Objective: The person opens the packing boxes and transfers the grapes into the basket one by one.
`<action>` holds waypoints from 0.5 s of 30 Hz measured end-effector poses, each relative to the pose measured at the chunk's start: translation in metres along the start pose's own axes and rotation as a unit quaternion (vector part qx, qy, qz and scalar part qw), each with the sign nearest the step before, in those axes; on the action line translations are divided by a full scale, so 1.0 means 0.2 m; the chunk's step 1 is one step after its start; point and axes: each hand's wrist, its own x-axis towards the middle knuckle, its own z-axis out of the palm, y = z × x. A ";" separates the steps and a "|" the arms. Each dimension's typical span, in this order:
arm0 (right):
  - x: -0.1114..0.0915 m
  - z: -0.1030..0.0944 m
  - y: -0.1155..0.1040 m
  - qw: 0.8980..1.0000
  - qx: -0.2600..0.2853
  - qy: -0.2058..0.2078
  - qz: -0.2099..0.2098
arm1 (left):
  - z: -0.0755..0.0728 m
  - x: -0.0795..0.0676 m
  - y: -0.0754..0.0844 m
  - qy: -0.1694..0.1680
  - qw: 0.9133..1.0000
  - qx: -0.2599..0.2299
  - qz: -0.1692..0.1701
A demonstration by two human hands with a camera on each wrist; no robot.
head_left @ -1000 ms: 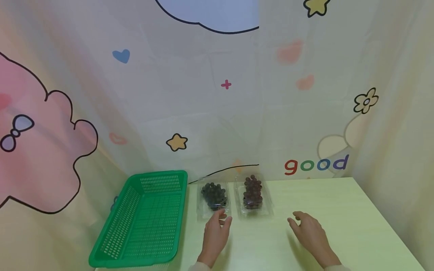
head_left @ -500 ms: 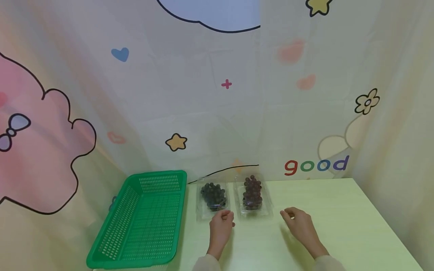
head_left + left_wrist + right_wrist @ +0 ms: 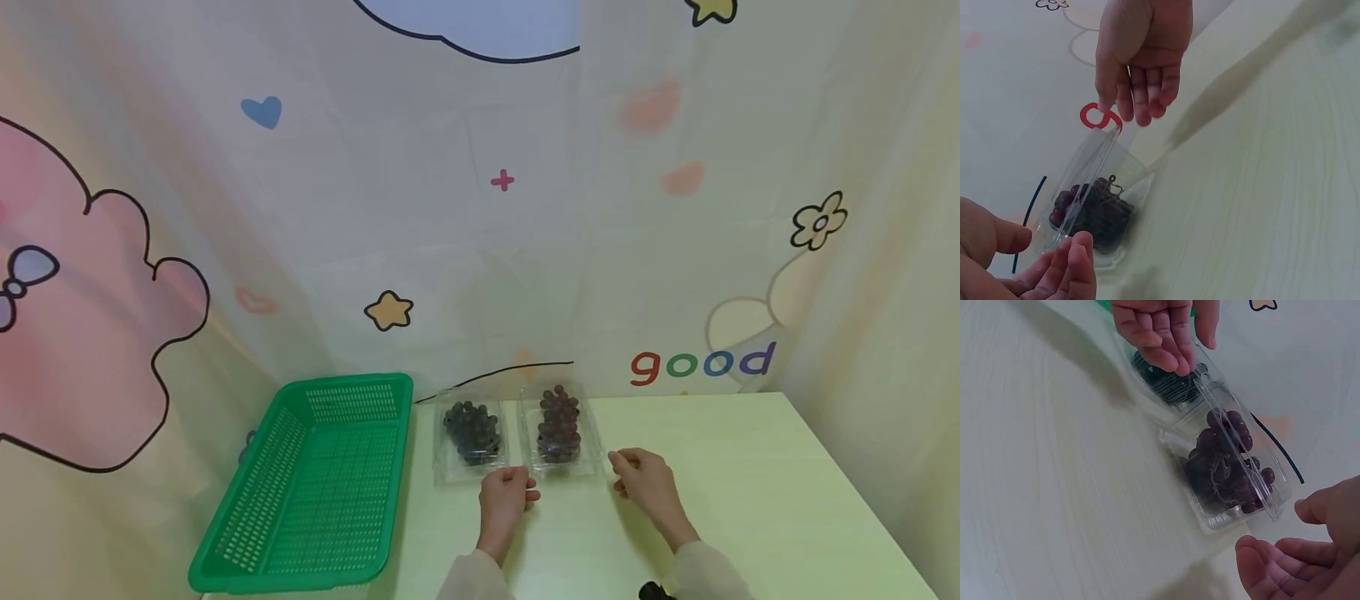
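In the head view, two clear plastic clamshell boxes stand side by side at the table's back. Dark, nearly black grapes (image 3: 472,432) fill the left box; reddish-purple grapes (image 3: 559,427) lie in the right box (image 3: 1270,506). My left hand (image 3: 504,505) hovers just in front of the gap between them, fingers loosely bent, holding nothing. Off the right box's front right corner is my right hand (image 3: 651,485), thumb and fingers apart around air. The right wrist view has this hand (image 3: 1300,559) close beside the box end, a gap between them.
A green perforated plastic basket (image 3: 396,500) stands on the left of the pale table (image 3: 750,500). Behind the table hangs a printed curtain (image 3: 450,208) with hearts, stars and the word "good". A small black object (image 3: 656,592) shows at the bottom edge near the right sleeve.
My left hand has moved right, from before the dark grapes' box toward the red grapes' box. My right hand has moved left and forward toward the same box. Both boxes stay put.
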 end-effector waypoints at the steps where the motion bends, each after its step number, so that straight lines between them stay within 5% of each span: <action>1: 0.01 0.01 0.00 1.000 0.013 0.000 0.007 | 0.01 0.00 0.00 -0.001 1.000 -0.006 -0.005; 15: 0.06 0.09 0.00 0.991 0.124 0.002 0.054 | 0.08 0.04 -0.02 0.014 0.998 -0.039 -0.045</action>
